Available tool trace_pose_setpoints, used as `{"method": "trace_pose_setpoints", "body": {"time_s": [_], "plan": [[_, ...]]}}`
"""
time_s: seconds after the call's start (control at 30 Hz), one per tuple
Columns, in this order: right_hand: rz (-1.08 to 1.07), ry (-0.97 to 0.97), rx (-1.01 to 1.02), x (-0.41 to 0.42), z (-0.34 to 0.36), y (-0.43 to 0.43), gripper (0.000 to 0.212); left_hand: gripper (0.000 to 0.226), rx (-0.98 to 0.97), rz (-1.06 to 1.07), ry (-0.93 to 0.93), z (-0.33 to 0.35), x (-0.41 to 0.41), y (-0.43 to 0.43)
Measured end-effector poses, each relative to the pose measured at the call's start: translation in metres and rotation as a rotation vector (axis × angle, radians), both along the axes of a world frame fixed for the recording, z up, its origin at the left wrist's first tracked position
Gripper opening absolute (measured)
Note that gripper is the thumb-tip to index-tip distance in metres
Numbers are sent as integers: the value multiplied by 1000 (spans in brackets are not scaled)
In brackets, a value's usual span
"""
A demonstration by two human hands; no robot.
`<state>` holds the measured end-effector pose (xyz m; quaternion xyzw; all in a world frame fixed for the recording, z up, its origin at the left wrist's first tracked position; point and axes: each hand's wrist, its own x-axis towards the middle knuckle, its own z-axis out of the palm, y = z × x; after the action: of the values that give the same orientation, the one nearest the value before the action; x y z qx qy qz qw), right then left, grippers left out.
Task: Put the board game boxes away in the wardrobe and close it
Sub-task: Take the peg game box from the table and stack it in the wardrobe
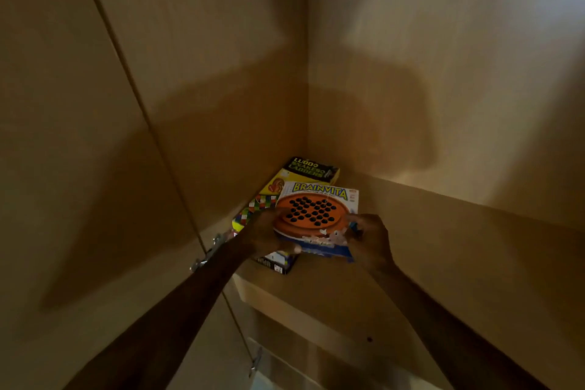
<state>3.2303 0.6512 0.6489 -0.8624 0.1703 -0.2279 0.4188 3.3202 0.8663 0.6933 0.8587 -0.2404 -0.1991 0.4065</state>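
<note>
Hands [316,239] gripping Brainvita box [316,215], orange pegboard picture, blue edge

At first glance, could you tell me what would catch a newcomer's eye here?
The bright Brainvita box stands out, held at its near corners by the left hand and right hand. It overlaps a yellow Ludo box lying on the wardrobe shelf, near the back corner. Everything else is dim brown panelling.

Person, head view: two bare forearms, no sleeves in sight. Left hand [264,236] and right hand [370,239]: no rings, watch, bracelet or gloves visible. Fingers [354,218] partly blurred in dim light.
</note>
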Motion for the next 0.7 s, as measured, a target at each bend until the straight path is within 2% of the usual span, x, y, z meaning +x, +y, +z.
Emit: {"method": "trace_pose_setpoints", "body": {"time_s": [0.07,0.13,0.2,0.27,0.33,0.47,0.6,0.7], "plan": [[37,1,18,8,-6,-4,22,73,-99,-42,47,-7,18,5],[86,-13,-9,15,-10,-8,21,62,-139,-63,-89,-12,27,12],[154,-63,-57,21,-12,-9,21,47,-149,10,-270,-15,34,16],[227,-96,-67,25,-13,-6,23,34,-61,58,-424,-17,37,18],[301,-104,-57,30,-18,-2,30,29,47,166,-478,-26,37,19],[381,-78,-77,45,-25,2,40,40,142,261,-460,-42,44,20],[424,-19,-61,57,-27,4,47,49,189,222,-530,-67,63,23],[446,-22,-37,58,-27,4,48,54,200,255,-502,-73,67,25]]}}
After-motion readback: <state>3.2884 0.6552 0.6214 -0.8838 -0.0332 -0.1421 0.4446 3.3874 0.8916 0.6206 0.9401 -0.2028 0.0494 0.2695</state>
